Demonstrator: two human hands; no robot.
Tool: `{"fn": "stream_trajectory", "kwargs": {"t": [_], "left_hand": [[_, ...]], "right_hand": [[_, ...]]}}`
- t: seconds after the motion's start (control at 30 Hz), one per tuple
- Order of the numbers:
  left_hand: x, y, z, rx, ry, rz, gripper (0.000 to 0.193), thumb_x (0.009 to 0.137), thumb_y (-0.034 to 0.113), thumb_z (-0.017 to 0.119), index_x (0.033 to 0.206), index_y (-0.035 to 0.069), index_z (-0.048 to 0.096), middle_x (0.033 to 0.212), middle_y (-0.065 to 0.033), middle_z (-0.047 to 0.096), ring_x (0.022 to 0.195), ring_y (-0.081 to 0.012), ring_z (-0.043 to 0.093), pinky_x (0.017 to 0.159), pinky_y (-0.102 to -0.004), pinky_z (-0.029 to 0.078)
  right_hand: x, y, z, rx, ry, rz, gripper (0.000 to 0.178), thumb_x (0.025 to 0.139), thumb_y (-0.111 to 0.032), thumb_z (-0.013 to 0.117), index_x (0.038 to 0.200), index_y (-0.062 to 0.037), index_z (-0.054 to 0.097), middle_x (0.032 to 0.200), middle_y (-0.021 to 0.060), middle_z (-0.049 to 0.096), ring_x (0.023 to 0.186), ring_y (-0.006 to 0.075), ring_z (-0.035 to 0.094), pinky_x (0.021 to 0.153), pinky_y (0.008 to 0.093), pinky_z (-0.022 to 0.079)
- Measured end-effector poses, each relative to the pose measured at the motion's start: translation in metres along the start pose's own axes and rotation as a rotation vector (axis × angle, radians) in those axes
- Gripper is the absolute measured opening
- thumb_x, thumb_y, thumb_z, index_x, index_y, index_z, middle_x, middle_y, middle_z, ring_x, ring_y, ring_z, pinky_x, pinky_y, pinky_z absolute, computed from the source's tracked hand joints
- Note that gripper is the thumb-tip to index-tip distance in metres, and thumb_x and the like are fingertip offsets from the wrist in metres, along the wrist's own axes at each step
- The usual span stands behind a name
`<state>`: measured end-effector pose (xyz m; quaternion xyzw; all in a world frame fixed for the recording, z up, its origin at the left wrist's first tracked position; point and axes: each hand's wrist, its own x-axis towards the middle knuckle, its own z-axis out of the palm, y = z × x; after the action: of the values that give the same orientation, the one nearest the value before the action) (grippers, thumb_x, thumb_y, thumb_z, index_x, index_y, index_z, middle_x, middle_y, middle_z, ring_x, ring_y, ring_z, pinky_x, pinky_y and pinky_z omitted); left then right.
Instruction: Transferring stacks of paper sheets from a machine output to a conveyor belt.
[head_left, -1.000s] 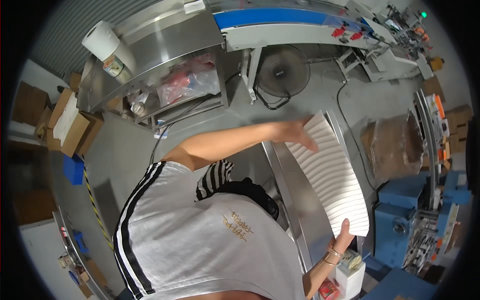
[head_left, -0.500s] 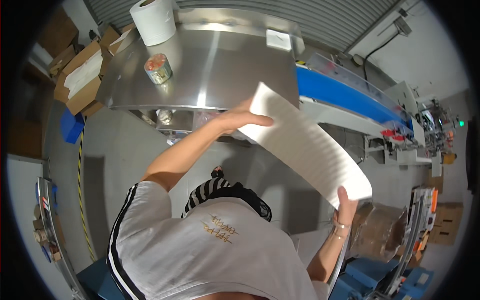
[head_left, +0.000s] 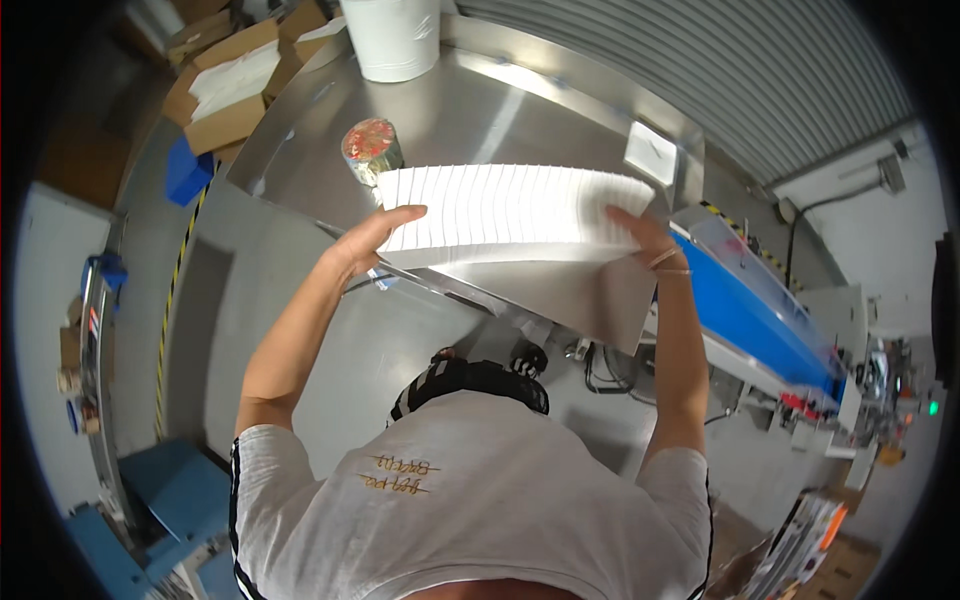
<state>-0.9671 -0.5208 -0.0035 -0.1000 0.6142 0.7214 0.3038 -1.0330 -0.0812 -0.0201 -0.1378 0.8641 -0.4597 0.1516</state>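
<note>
My left hand and my right hand hold a long white stack of thin, paper-like pieces by its two ends. Both thumbs press on top of the stack, while the other fingers are mostly hidden beneath. Fine dark lines cross its bright upper face, and it bows slightly. The stack is held level over the front part of a steel table. Just beyond its left end stands a roll of tape with a red-patterned top.
A large white roll stands at the table's back, and a small white square object lies near its right edge. Open cardboard boxes are at the left. A blue conveyor belt runs along the right, beside machinery.
I have turned toward the table. The white stack has swung from a steep slant at the right to lying across in front of me, over the table. Both hands keep hold of it.
</note>
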Motion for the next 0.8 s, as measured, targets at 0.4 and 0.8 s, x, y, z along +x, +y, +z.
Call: {"fn": "stream_trajectory", "kwargs": {"t": [0.4, 0.8], "left_hand": [[-0.041, -0.013, 0.108, 0.84, 0.34, -0.394, 0.097, 0.08, 0.083, 0.025, 0.124, 0.004, 0.059, 0.105, -0.0252, 0.064, 0.088, -0.03, 0.063, 0.081, -0.0423, 0.048], [-0.055, -0.089, 0.327, 0.079, 0.0, 0.028, 0.074, 0.086, 0.046, 0.063, 0.126, -0.014, 0.044, 0.122, -0.0277, 0.054, 0.111, -0.0317, 0.055, 0.093, -0.0365, 0.044]], "right_hand": [[0.186, -0.009, -0.046, -0.368, -0.242, -0.043, 0.107, 0.067, -0.069, 0.067, 0.132, 0.0117, 0.041, 0.132, 0.026, 0.049, 0.127, 0.0327, 0.046, 0.106, 0.0349, 0.035], [0.155, -0.142, 0.051, -0.666, -0.485, -0.421, 0.094, 0.073, -0.069, 0.059, 0.134, 0.0005, 0.046, 0.124, 0.0235, 0.057, 0.117, 0.0356, 0.053, 0.099, 0.0367, 0.042]]}}
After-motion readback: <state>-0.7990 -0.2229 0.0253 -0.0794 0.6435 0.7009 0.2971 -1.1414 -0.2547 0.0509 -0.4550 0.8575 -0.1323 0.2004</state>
